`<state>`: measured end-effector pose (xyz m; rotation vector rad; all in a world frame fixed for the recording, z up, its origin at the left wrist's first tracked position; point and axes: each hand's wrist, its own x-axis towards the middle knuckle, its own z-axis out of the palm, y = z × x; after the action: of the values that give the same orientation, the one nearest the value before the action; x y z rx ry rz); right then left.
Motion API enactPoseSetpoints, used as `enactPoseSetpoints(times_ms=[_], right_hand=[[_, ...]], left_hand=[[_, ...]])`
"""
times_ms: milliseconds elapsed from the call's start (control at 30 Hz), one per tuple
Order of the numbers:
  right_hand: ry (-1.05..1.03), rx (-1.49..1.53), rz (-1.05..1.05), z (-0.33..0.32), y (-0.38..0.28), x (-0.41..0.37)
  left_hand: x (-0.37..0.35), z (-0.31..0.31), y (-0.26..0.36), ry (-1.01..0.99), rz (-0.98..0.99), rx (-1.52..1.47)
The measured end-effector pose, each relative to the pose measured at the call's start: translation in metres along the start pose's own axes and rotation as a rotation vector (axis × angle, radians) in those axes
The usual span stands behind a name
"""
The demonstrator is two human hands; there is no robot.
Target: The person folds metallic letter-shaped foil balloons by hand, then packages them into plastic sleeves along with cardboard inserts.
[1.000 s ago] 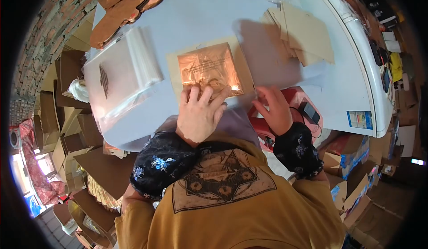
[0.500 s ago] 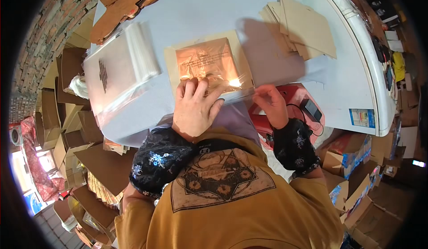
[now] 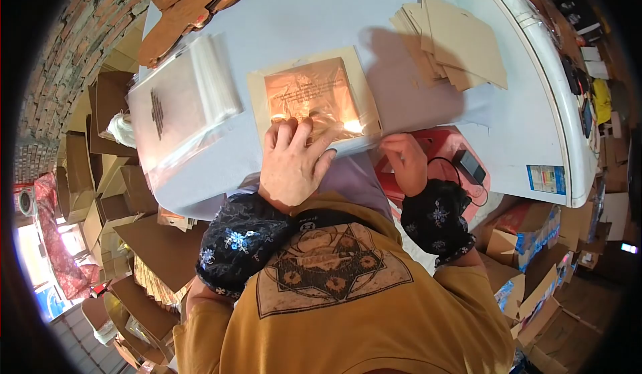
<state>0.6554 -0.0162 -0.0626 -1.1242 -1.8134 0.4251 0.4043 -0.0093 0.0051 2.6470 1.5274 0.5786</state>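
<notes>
A shiny copper-coloured sheet in a clear printed bag (image 3: 307, 86) lies on a beige cardboard square (image 3: 364, 93). My left hand (image 3: 293, 160) rests flat on the lower part of the bag, fingers spread, with nothing gripped. To its right, my right hand (image 3: 406, 162) hovers at the lower right corner of the cardboard, its fingers curled together; whether a bit of the clear film is between them is too small to tell. A stack of clear plastic bags (image 3: 184, 103) with dark print lies left of the cardboard.
Loose cardboard sheets (image 3: 465, 43) lie at the back right of the table (image 3: 301, 13). Copper-coloured pieces (image 3: 177, 23) are at the back left. A red stool (image 3: 428, 140) holding a black device (image 3: 470, 166) stands by the table's near edge. Open cartons (image 3: 157, 250) stand lower left.
My right hand has moved slightly down, and its fingers are drawn closer together. My left hand stays on the bag.
</notes>
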Motion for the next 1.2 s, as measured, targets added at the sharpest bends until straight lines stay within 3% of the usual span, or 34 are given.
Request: enactPoseSetpoints(times_ms=[200,300,400,500,600,900,1000,1200], right_hand=[[-0.116,0.008,0.095,-0.003,0.001,-0.011],[-0.062,0.192,0.361,-0.003,-0.011,-0.014],[0.028,0.231,0.246,0.002,-0.022,-0.003],[-0.004,0.274,0.428,0.004,-0.013,-0.003],[-0.003,0.424,0.481,0.006,-0.01,-0.003],[0.0,0.342,0.445,0.006,-0.007,-0.009],[0.016,0.581,0.479,0.008,-0.008,-0.006],[-0.06,0.431,0.441,0.001,-0.013,-0.001]], left_hand=[[0.001,-0.001,0.0,-0.005,-0.002,0.004],[0.002,-0.001,0.0,0.0,0.004,0.004],[0.001,0.0,0.0,0.005,0.006,0.009],[0.001,0.0,0.0,0.003,0.005,0.003],[0.001,-0.001,0.0,0.009,0.005,0.001],[0.001,-0.001,0.0,-0.001,0.015,0.016],[0.001,-0.001,0.0,0.006,0.022,0.019],[0.001,-0.001,-0.001,0.001,0.02,0.025]])
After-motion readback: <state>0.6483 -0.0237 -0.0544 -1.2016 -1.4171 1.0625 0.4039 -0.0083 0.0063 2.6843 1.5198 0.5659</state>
